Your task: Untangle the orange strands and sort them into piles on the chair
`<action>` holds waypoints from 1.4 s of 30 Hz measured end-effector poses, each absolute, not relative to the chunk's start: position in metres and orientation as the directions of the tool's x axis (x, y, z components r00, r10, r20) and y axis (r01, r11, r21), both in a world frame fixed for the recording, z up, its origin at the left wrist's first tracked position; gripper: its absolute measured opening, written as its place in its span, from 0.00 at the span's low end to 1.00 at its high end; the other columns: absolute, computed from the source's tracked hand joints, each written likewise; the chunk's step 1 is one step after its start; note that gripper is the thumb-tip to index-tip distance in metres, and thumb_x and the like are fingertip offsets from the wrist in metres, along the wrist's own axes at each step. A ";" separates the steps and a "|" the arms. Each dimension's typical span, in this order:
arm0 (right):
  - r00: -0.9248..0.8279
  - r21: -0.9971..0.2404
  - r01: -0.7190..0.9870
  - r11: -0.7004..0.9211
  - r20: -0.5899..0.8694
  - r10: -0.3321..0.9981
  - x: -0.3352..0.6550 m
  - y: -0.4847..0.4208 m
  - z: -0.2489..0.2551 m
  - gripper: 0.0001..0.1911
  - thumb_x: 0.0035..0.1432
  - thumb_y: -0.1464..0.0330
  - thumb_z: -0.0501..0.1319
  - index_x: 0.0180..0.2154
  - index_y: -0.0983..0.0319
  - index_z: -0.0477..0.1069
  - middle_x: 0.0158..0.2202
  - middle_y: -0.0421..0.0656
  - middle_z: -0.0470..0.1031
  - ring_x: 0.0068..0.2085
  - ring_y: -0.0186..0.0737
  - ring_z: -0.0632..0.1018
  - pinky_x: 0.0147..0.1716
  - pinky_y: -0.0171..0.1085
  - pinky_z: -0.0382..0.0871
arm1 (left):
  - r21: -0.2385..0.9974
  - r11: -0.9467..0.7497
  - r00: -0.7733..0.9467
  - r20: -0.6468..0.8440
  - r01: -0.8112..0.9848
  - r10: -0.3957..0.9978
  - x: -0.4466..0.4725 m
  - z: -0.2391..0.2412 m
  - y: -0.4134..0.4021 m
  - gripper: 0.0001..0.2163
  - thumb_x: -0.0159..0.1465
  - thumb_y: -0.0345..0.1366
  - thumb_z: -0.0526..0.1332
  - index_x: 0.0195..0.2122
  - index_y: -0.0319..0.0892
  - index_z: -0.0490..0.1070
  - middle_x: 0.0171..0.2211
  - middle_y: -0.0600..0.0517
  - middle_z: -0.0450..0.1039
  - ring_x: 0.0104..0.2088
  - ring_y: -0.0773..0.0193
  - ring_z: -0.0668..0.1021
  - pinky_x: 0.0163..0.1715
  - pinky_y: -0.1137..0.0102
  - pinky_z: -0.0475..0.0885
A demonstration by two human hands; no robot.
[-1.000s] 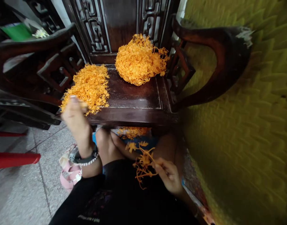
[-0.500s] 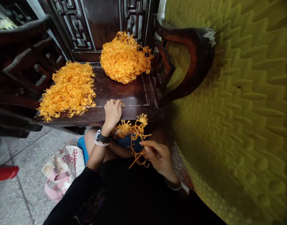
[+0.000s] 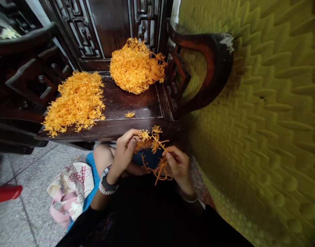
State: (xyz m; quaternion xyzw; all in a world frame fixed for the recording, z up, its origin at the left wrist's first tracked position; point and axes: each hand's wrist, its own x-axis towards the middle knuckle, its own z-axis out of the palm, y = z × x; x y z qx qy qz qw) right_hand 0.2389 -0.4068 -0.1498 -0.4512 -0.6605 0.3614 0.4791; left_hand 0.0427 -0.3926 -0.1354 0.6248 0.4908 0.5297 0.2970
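Note:
My right hand (image 3: pixel 178 164) pinches a thin, branching orange plastic sprue (image 3: pixel 161 168) between thumb and fingers, over my lap. Small spiky flower-shaped pieces hang on its upper branches. The fingers of my left hand (image 3: pixel 125 151) are curled together at the left edge of one such flower-shaped piece (image 3: pixel 145 135); their exact hold is partly hidden. A single loose orange piece (image 3: pixel 129 114) lies near the front edge of the dark wooden seat (image 3: pixel 121 104). On that seat rest a spread-out heap of orange pieces (image 3: pixel 76 101) at left and a rounder pile (image 3: pixel 137 67) at the back.
More orange material (image 3: pixel 142 146) shows below the seat edge, behind my hands. A curved wooden armrest (image 3: pixel 211 68) stands at right beside a textured yellow-green surface (image 3: pixel 263 137). On the floor, a cloth bag with pink handles (image 3: pixel 80 178) lies left of my legs.
My left hand has come back from the seat's front edge to the sprue, leaving a loose orange piece in view there. My right hand has shifted slightly right with the sprue.

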 end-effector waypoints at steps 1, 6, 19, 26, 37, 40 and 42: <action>-0.148 -0.910 0.247 0.333 0.304 0.941 0.239 -0.404 -0.149 0.11 0.61 0.65 0.54 0.27 0.60 0.68 0.19 0.36 0.65 0.20 0.31 0.66 0.20 0.32 0.56 | 0.876 -0.324 -0.030 0.357 0.358 0.933 0.044 -0.134 -0.398 0.20 0.66 0.53 0.49 0.34 0.42 0.70 0.28 0.51 0.71 0.30 0.64 0.72 0.30 0.70 0.66; -0.284 -0.912 0.233 0.337 0.268 0.921 0.231 -0.398 -0.145 0.12 0.62 0.65 0.52 0.27 0.61 0.63 0.18 0.34 0.58 0.18 0.28 0.60 0.19 0.31 0.52 | 0.890 -0.210 -0.135 0.285 0.404 0.949 0.054 -0.137 -0.400 0.15 0.67 0.43 0.54 0.26 0.41 0.67 0.24 0.55 0.67 0.27 0.68 0.69 0.29 0.72 0.63; -0.448 -0.948 -0.303 -0.095 0.054 0.892 0.250 -0.420 -0.165 0.21 0.62 0.58 0.56 0.22 0.60 0.55 0.18 0.33 0.49 0.19 0.29 0.53 0.20 0.33 0.47 | 0.756 -0.414 -0.783 0.605 0.507 0.147 -0.034 -0.093 -0.428 0.10 0.65 0.39 0.58 0.32 0.40 0.75 0.27 0.55 0.75 0.26 0.66 0.77 0.28 0.68 0.72; -0.339 -0.879 -0.473 -0.061 0.117 0.933 0.219 -0.408 -0.147 0.23 0.60 0.56 0.59 0.21 0.61 0.55 0.16 0.31 0.48 0.19 0.28 0.51 0.22 0.34 0.45 | 0.816 -0.245 -0.358 0.471 0.523 0.806 0.019 -0.143 -0.401 0.12 0.67 0.37 0.55 0.48 0.42 0.73 0.36 0.50 0.80 0.36 0.62 0.80 0.41 0.65 0.75; -0.236 -0.848 -0.528 -0.041 0.100 0.967 0.233 -0.407 -0.151 0.18 0.60 0.58 0.59 0.23 0.61 0.63 0.15 0.30 0.45 0.18 0.27 0.48 0.21 0.35 0.44 | 0.278 -0.126 0.000 0.414 0.952 0.910 0.027 -0.179 -0.312 0.20 0.69 0.41 0.49 0.58 0.40 0.66 0.64 0.42 0.59 0.66 0.45 0.56 0.62 0.40 0.38; -0.228 -0.856 -0.515 -0.044 0.087 0.970 0.234 -0.405 -0.152 0.13 0.60 0.58 0.58 0.31 0.61 0.70 0.14 0.29 0.44 0.17 0.27 0.46 0.21 0.34 0.43 | 0.296 -0.145 0.008 0.420 0.944 0.908 0.027 -0.179 -0.310 0.19 0.69 0.45 0.49 0.54 0.45 0.70 0.64 0.45 0.60 0.66 0.45 0.55 0.62 0.39 0.35; -0.210 -0.866 -0.498 -0.041 0.075 0.975 0.233 -0.404 -0.152 0.13 0.59 0.58 0.58 0.33 0.60 0.70 0.13 0.28 0.44 0.17 0.27 0.45 0.20 0.34 0.44 | 0.339 -0.135 -0.032 0.442 0.931 0.896 0.027 -0.178 -0.308 0.17 0.69 0.43 0.49 0.48 0.48 0.75 0.62 0.49 0.64 0.65 0.46 0.57 0.62 0.39 0.33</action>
